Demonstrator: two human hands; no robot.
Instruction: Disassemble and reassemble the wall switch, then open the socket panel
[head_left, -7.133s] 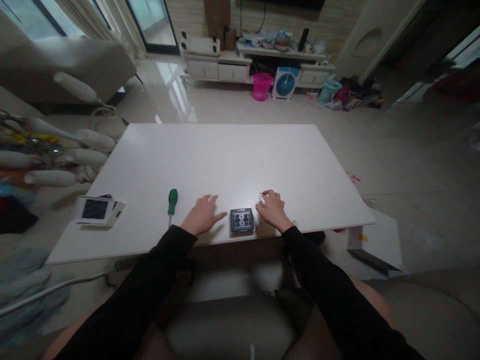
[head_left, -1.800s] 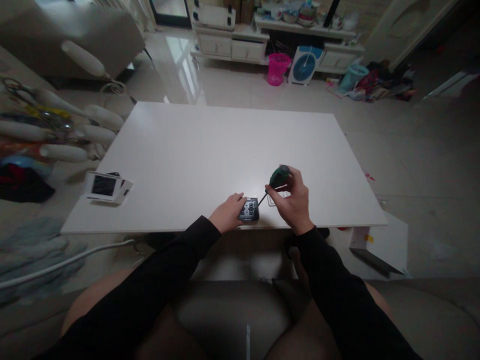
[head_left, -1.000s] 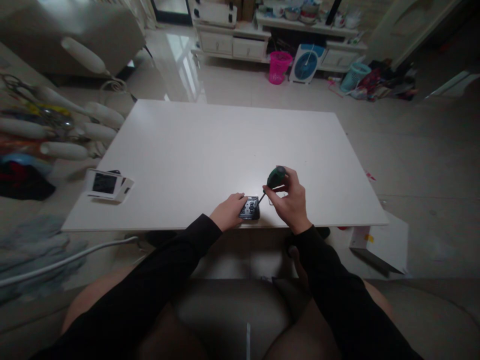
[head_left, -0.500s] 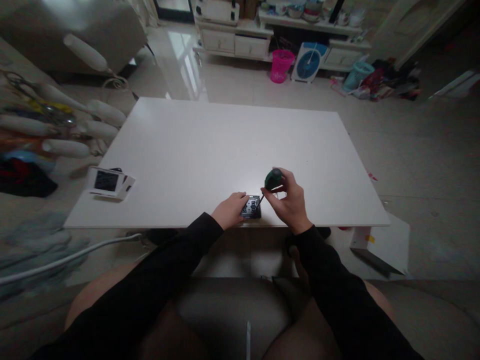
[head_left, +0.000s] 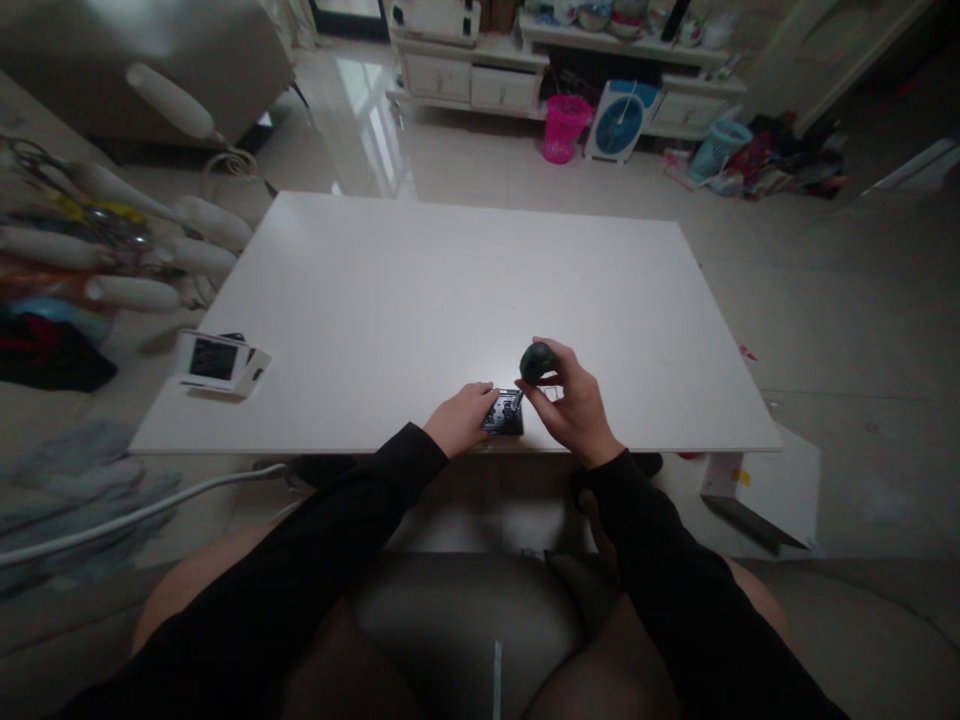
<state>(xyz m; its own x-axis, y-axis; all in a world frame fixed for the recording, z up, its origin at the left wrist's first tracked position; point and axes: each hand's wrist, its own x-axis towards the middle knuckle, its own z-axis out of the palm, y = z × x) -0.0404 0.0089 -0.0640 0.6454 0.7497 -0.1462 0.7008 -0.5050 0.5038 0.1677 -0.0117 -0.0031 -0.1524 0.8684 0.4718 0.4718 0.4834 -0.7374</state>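
Screwdriver (head_left: 535, 362), gripped in right hand (head_left: 574, 412), has tipped steeper, squarer to the black module (head_left: 504, 414) at seven o'clock, left hand (head_left: 459, 419) clasping it.

Plain, long black sleeves (head_left: 352, 510) end at bare hands (head_left: 574, 412).

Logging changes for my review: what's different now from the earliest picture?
The green-handled screwdriver has moved rightward off the table into the right hand, over the black square module. The left hand now grips that module. The white panels at the table's left end stayed put.
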